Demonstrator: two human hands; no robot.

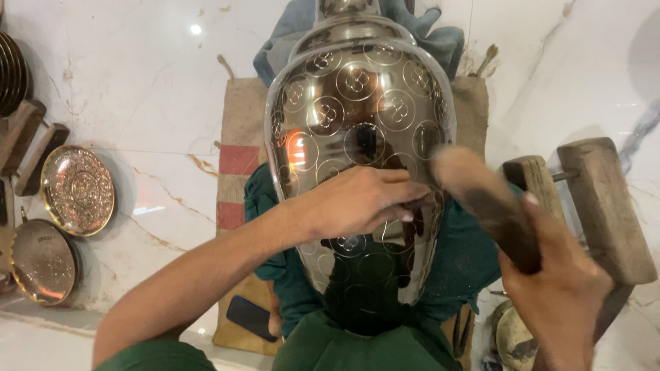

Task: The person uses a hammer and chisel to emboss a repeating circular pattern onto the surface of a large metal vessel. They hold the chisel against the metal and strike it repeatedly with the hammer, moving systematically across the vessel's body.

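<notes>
Metal vase [357, 103]: we pin the small punch [418, 204], pinched in our left hand [357, 203], square to the engraved surface while the right hand [560, 292], clenched on the wooden mallet [481, 199], strikes lightly.

A large polished metal vase [357, 137] lies on its side across the person's lap, over a burlap mat [242, 117] on the floor, neck pointing away; its shiny belly bears engraved circles with flower motifs; a blurred wooden mallet [485, 203] hangs tilted just beside the vase's right flank.
</notes>
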